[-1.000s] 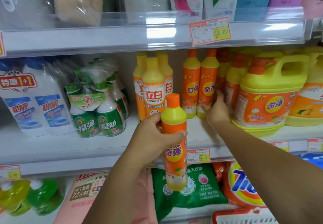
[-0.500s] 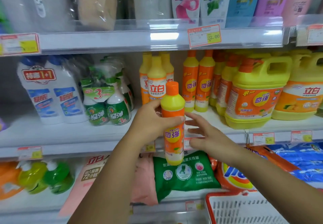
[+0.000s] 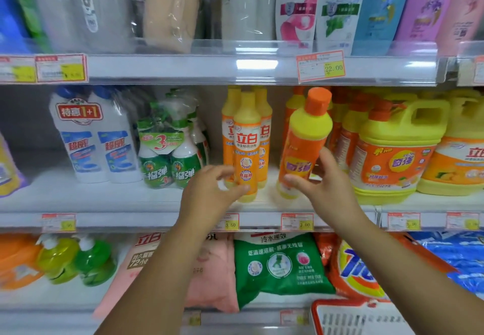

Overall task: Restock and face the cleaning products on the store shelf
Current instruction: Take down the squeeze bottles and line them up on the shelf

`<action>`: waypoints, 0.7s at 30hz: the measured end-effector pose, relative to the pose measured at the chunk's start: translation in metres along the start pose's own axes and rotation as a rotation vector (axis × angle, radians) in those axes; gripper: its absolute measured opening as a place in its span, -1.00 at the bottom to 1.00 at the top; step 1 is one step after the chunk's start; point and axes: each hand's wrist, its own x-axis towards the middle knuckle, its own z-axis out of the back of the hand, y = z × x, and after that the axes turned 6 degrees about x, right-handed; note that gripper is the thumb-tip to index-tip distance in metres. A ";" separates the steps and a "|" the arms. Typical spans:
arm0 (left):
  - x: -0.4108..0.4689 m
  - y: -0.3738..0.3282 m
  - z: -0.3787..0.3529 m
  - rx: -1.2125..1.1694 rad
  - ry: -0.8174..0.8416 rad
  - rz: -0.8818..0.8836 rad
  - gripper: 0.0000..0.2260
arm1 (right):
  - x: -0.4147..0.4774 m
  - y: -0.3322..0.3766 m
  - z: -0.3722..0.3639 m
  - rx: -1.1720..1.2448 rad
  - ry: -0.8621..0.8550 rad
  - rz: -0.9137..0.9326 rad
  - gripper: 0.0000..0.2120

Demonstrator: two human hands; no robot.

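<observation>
Slim plastic dish-soap bottle [image 3: 303, 146]: smooth yellow shoulder, round orange screw cap [image 3: 317, 100], glossy orange label. Tilted, cap leaning right, base at front of white middle shelf [image 3: 131, 198]; touching or not, unclear. Clamped low on label by right grip [image 3: 324, 190]. Left grip [image 3: 209, 190] apart, loosely curled, empty, before tall Liby bottles [image 3: 246, 135]. Handled yellow jug [image 3: 398, 151] just right.

Orange-cap btl [image 3: 306, 130], tilted, mid shelf [image 3: 117, 201]
</observation>
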 end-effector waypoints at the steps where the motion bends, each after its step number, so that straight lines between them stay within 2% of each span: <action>1: -0.002 0.013 -0.007 0.118 -0.029 0.000 -0.52 | 0.006 -0.003 0.003 -0.036 0.004 -0.007 -0.50; 5: -0.003 0.057 -0.042 0.404 0.082 -0.146 -0.35 | 0.024 -0.025 0.008 -0.153 0.044 -0.083 -0.41; 8: 0.000 0.078 -0.056 0.509 0.066 -0.190 -0.25 | 0.036 -0.043 0.006 -0.138 0.044 -0.171 -0.26; 13: 0.001 0.089 -0.066 0.452 -0.051 -0.238 -0.40 | 0.053 -0.059 -0.001 -0.109 -0.038 -0.216 -0.29; 21: -0.002 0.088 -0.066 0.421 -0.061 -0.247 -0.45 | 0.065 -0.079 -0.011 -0.175 -0.106 -0.157 -0.35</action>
